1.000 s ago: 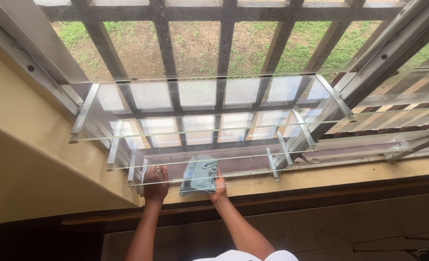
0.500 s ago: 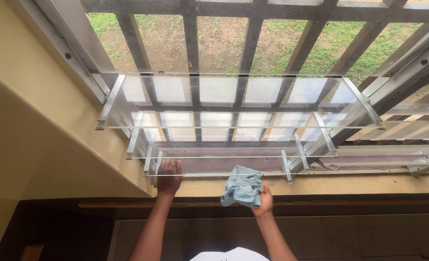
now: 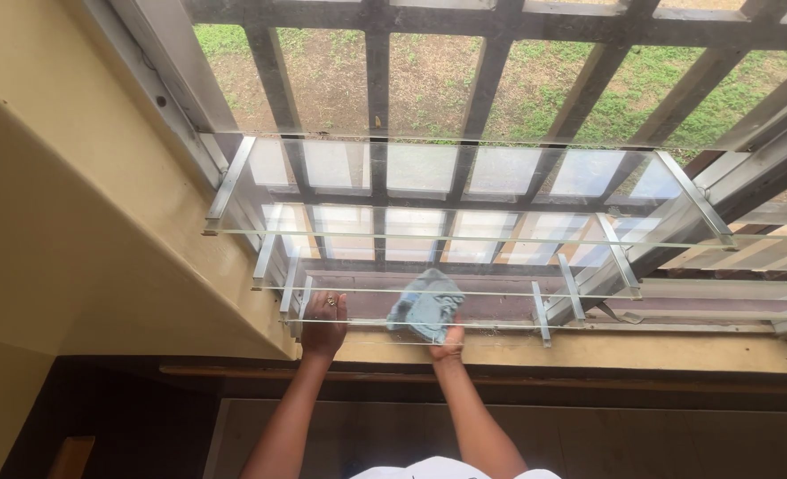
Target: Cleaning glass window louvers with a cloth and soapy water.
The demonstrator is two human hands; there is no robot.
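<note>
A window with several open glass louvre slats in metal clips lies below me. My left hand, with a ring on one finger, rests flat on the left end of the lowest slat. My right hand presses a crumpled light-blue cloth onto the same lowest slat, a little left of its middle. The fingers are mostly hidden under the cloth.
Dark metal bars cross the window outside the glass, with grass and bare earth beyond. A yellow wall runs along the left and a yellow sill under the slats. More louvres show at the right.
My right hand drew the cloth back off the glass toward me, then returned it onto the lowest slat, further left. The left hand stayed on the slat's end. The view shifted.
</note>
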